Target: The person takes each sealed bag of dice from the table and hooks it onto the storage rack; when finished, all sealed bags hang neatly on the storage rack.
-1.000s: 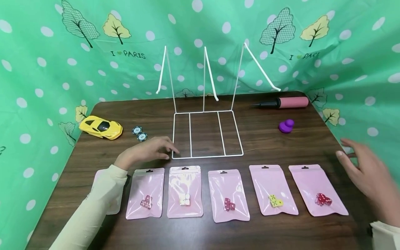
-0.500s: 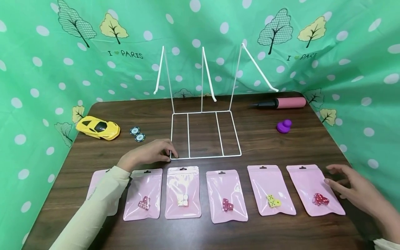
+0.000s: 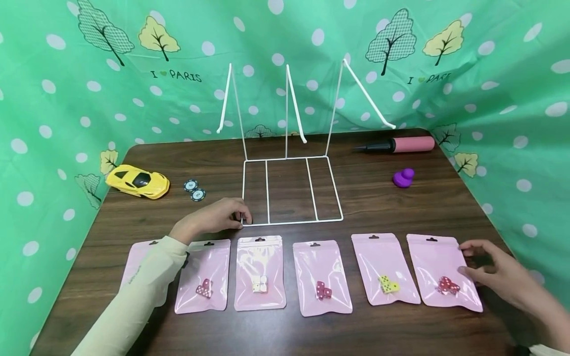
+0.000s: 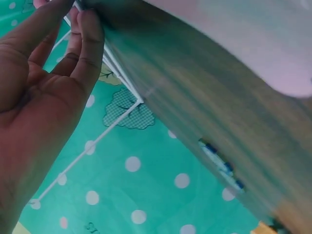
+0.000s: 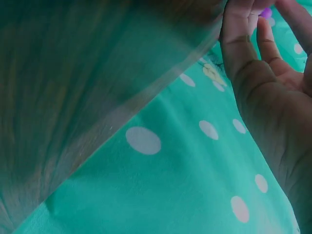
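Observation:
My left hand (image 3: 222, 215) holds the front left corner of a white wire display rack (image 3: 291, 223), thumb and fingers about the wire; the left wrist view shows the fingertips at the rack's wire (image 4: 119, 75). At the far right, my right hand (image 3: 500, 272) has its thumb and index finger spread at the right edge of a pink zip bag (image 3: 438, 257) with red dice (image 3: 447, 285) in it. That bag lies flat on the table, the thumb tip overlapping its edge. In the right wrist view, the right hand (image 5: 270, 83) shows but the bag does not.
Several more pink bags lie in a row, one with yellow dice (image 3: 388, 285), one with white dice (image 3: 260, 284). The leftmost bag (image 3: 138, 262) is partly under the left sleeve. Behind are a yellow toy car (image 3: 139, 182), poker chips (image 3: 194, 190), a purple duck (image 3: 403, 178) and a pink hand pump (image 3: 411, 144).
My right hand has come in from the right to the rightmost bag, which has turned and shifted slightly left. My left hand has closed in on the rack's corner.

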The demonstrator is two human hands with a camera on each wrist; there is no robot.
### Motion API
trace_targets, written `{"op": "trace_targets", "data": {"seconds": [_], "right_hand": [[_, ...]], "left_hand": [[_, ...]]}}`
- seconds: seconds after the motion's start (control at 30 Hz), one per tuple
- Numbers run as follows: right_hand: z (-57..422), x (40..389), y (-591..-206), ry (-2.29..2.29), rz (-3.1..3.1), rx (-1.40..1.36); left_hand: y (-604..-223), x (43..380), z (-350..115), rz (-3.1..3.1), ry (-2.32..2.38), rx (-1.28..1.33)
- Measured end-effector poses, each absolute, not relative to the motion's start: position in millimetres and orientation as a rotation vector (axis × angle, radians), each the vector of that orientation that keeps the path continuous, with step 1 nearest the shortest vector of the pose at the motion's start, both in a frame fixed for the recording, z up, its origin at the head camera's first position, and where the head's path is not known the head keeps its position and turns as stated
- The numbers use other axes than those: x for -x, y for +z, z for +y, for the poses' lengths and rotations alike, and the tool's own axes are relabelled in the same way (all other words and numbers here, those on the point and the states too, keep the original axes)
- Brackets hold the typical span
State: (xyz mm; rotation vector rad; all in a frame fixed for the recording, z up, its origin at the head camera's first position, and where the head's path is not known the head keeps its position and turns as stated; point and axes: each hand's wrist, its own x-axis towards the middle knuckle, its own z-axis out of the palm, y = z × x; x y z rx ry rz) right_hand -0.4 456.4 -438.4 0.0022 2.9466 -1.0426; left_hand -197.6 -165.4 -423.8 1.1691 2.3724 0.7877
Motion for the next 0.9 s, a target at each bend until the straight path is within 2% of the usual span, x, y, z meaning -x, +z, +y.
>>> {"op": "trace_targets", "data": {"seconds": [0.17, 0.37, 0.57, 0.73, 0.9], "right_hand": [[452.8, -0.8, -439.8, -1.160, 2.824, 0.031], [449.8, -1.2, -440.6, -0.960, 2.887, 0.028], [450.1, -4.0, -435.3, -1.173, 2.908, 0.024], [438.0, -4.0, -417.3, -1.247, 2.983, 0.055], [413.8, 2.2, -389.9, -1.242, 3.103, 0.276]], "left_hand": [[-421.9, 197.9, -164.0, 2.387, 0.757, -1.164], [-424.0, 198.8, -164.8, 2.373, 0.767, -1.179], [-424.9, 198.8, -165.2, 2.372, 0.784, -1.158], [-423.4, 198.9, -165.4, 2.365, 0.791, -1.153], [-423.9, 198.8, -166.8, 2.355, 0.801, -1.136]]}}
